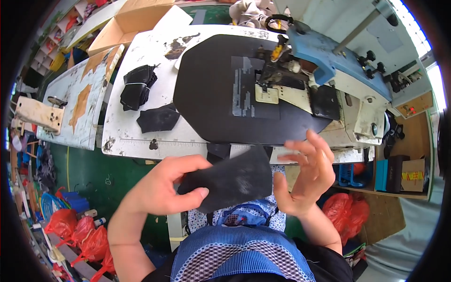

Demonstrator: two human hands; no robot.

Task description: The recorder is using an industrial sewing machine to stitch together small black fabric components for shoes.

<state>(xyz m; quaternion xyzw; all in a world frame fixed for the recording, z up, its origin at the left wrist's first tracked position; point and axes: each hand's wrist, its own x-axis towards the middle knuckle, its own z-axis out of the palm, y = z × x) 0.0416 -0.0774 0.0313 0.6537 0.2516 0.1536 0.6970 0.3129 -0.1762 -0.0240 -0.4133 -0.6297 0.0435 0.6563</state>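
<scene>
Handling step, seemingly: left hand point(169, 185) pinches black piece point(237, 181); right hand point(307, 176) loosely open, empty, beside it. Next move likely needs steady pinch.

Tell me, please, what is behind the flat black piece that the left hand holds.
Past the edges of the flat black piece, the white table and blue patterned garment show; whatever lies directly behind is covered.
</scene>
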